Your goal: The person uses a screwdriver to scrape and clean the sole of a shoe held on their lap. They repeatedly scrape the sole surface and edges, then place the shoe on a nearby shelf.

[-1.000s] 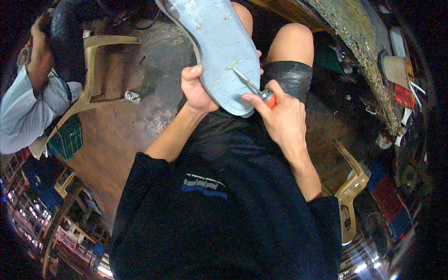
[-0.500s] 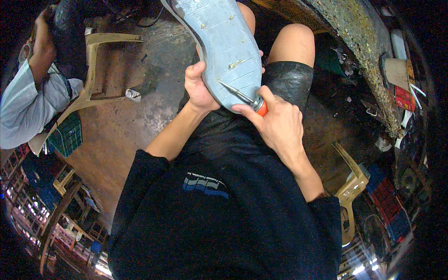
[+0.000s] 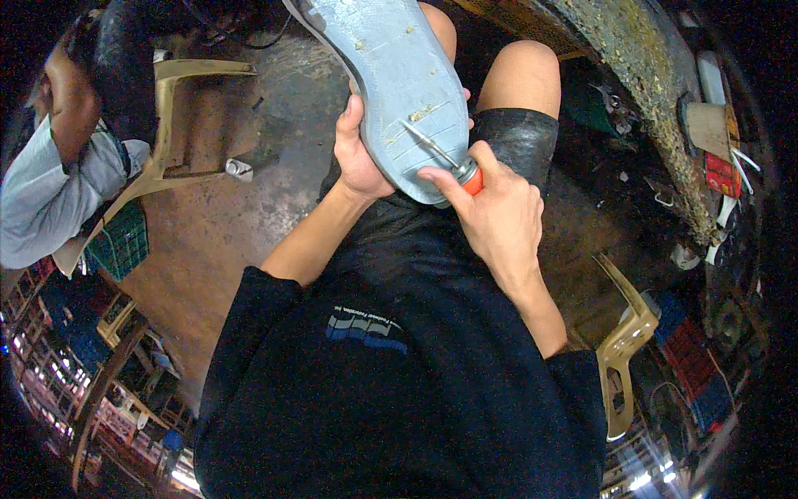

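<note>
Between the two hands, toe end unclear and far end cut off at the top of the view, lay a pale blue-grey, shoe-shaped sole (image 3: 399, 71), its grooved face turned up. We saw the left hand (image 3: 362, 162) grasping it from beneath, thumb along the near-left edge and fingertips (image 3: 470, 124) showing past the opposite edge. The right hand (image 3: 500, 208) was clenched around a slim pointed metal tool with a rounded orange handle (image 3: 473, 178), its shaft slanting across the face toward the left hand. We could not tell whether the tip pressed in or only hovered.

The chief danger, we judged, was that slant: had the tip skidded out of a groove under too much push, it could have run toward the left thumb. The small yellowish crumbs of residue (image 3: 422, 112) just beyond the tip might have made it catch and jump. A steep dig could have gouged the face. With the sole held above the lap, apparently without a firm backing, a slack left grip might have let it twist, sending the point toward the bare right knee (image 3: 524, 75) beyond the right hand.
</note>
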Motion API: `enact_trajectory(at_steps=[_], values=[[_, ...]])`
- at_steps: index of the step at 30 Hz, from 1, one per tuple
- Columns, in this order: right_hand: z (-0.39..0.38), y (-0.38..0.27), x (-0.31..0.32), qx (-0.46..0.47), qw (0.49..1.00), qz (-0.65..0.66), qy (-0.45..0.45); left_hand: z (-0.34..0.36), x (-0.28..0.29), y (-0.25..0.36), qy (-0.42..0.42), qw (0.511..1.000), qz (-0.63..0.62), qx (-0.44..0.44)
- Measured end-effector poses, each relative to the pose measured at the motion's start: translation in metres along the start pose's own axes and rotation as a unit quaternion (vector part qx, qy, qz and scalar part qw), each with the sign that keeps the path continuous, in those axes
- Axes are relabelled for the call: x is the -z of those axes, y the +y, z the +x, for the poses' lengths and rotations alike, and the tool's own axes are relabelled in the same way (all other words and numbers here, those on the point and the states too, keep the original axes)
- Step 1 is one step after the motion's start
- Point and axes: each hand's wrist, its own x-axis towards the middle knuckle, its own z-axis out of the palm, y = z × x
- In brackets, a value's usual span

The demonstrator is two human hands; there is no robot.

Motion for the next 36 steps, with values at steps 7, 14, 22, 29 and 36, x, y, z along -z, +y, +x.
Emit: enact_trajectory(at_steps=[7,14,22,29,36], values=[[0.013,0.008,0.014,-0.088,0.996,-0.003,-0.005,0.0,-0.001,-0.004,0.059,0.998,0.027,-0.019],[0.0,0.003,0.009,-0.022,0.997,-0.004,-0.072,-0.001,0.001,0.0,0.034,0.999,0.026,0.011],[0.0,-0.001,0.008,0.005,0.999,-0.015,-0.051,-0.001,-0.001,0.003,0.052,0.997,0.058,0.028],[-0.003,-0.004,0.008,0.014,0.999,-0.02,-0.048,-0.001,0.001,-0.001,0.016,1.0,-0.022,0.008],[0.003,-0.005,0.007,-0.003,0.999,-0.024,-0.021,-0.002,-0.001,0.002,0.057,0.995,0.076,0.03]])
